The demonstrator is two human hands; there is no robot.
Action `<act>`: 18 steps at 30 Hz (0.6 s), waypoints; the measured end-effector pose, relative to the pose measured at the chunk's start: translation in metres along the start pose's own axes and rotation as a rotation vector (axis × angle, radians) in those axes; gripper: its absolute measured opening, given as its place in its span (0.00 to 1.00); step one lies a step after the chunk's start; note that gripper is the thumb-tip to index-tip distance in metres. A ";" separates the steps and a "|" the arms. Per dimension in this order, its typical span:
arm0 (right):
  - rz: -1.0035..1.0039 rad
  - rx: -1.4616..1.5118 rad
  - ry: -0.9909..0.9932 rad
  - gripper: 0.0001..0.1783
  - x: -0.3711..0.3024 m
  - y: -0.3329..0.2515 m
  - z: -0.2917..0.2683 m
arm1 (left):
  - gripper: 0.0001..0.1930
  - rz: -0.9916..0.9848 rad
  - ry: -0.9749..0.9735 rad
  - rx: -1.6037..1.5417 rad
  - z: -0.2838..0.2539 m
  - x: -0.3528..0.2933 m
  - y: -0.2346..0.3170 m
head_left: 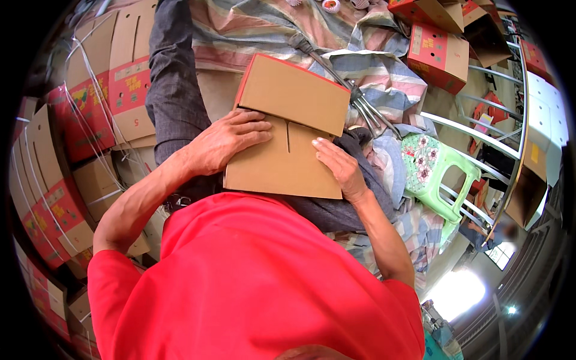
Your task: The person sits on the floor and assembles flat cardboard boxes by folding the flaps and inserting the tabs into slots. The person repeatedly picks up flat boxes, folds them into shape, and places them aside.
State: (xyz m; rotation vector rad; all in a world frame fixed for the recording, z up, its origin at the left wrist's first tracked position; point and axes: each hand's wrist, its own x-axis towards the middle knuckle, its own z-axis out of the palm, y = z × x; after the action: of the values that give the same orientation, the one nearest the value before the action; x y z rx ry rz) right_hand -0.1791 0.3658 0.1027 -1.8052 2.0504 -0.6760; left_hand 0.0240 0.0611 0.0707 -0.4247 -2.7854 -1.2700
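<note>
A brown cardboard box with red edging rests across my lap. Its flaps are folded over, and a slit shows down the middle of the lower part. My left hand lies on the left of the box, fingers stretched flat near the seam under the raised upper flap. On the right edge, my right hand touches the cardboard with its fingers extended over the top. The right thumb and the underside of the box are hidden.
Red and brown cartons bound with white straps are stacked on the left. A striped cloth spreads ahead. On the right are a green stool, a bundle of metal rods, a red carton and a metal rack.
</note>
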 end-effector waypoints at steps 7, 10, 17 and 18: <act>0.048 0.030 0.007 0.11 0.003 0.007 0.003 | 0.25 -0.029 0.130 -0.128 0.008 0.008 -0.015; 0.055 0.036 0.015 0.11 0.002 0.003 0.004 | 0.25 -0.259 0.344 0.062 0.015 -0.014 0.006; 0.072 0.067 0.001 0.13 0.003 0.002 0.004 | 0.27 -0.282 0.457 -0.088 0.012 -0.031 0.028; 0.079 0.071 -0.004 0.14 0.002 0.003 0.003 | 0.27 -0.221 0.422 -0.052 0.011 -0.030 0.023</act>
State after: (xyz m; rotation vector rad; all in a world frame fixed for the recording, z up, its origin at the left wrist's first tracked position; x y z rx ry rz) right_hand -0.1804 0.3638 0.0983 -1.6757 2.0561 -0.7131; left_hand 0.0601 0.0766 0.0757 0.1431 -2.4915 -1.2923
